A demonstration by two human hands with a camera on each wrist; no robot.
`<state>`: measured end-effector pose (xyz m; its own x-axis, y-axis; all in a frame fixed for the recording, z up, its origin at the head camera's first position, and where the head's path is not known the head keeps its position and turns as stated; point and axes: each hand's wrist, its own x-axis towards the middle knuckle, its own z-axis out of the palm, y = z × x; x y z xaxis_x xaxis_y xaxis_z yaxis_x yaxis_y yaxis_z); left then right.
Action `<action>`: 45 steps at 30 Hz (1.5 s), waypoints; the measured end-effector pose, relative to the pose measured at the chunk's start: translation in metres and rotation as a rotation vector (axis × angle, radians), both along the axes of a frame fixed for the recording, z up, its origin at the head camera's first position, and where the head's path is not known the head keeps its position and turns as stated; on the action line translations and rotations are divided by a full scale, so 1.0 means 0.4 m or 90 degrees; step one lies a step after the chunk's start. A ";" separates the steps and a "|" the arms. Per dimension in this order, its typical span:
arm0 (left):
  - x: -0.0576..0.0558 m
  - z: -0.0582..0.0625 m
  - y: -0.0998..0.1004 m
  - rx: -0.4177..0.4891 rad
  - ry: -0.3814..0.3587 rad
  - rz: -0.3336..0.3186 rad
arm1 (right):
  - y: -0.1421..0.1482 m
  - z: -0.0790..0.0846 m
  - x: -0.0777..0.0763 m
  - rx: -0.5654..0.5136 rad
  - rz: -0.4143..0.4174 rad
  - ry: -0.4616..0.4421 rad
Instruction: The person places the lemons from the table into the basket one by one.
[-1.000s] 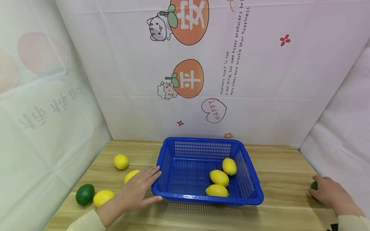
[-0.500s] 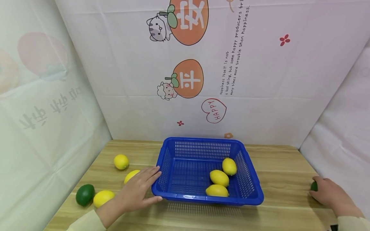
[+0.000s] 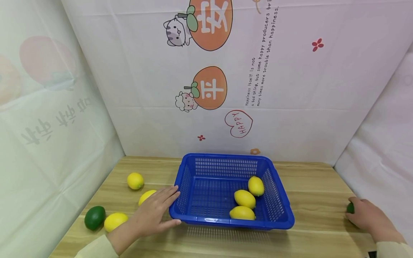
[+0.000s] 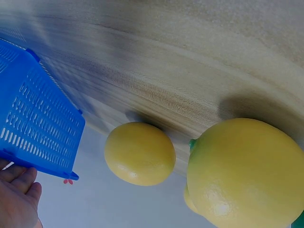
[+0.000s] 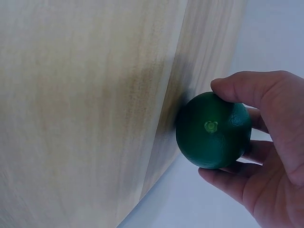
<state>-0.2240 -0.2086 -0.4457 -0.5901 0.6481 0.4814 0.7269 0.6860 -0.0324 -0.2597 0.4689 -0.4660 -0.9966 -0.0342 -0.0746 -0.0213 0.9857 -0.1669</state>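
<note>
At the right end of the table my right hand (image 3: pixel 368 216) grips a dark green lime (image 5: pixel 213 130), thumb on one side and fingers on the other. The right wrist view shows the lime's pale stem end and its shadow on the wood. My left hand (image 3: pixel 156 210) rests at the left rim of a blue plastic basket (image 3: pixel 237 221), fingers extended and thumb near the front corner. Inside the basket, toward its right side, lie three yellow lemons (image 3: pixel 244 199).
Left of the basket, a lemon (image 3: pixel 135 181) lies toward the back, another lemon (image 3: pixel 146 196) is partly behind my left hand, and a third lemon (image 3: pixel 115 221) sits beside a green lime (image 3: pixel 95 218). White printed cloth (image 3: pixel 284 129) encloses the wooden table (image 3: pixel 309 200).
</note>
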 end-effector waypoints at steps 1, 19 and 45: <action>0.000 0.000 0.000 0.000 -0.002 0.000 | -0.001 0.001 0.000 0.000 0.001 0.000; -0.001 -0.001 -0.002 0.003 -0.004 0.000 | 0.002 -0.004 -0.010 0.005 -0.015 0.030; -0.001 0.001 -0.002 -0.005 -0.019 0.006 | -0.064 0.096 -0.017 0.013 0.070 0.108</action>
<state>-0.2244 -0.2093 -0.4453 -0.6104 0.6460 0.4584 0.7209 0.6928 -0.0164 -0.2665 0.4432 -0.4278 -0.9852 -0.1443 0.0929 -0.1557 0.9791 -0.1309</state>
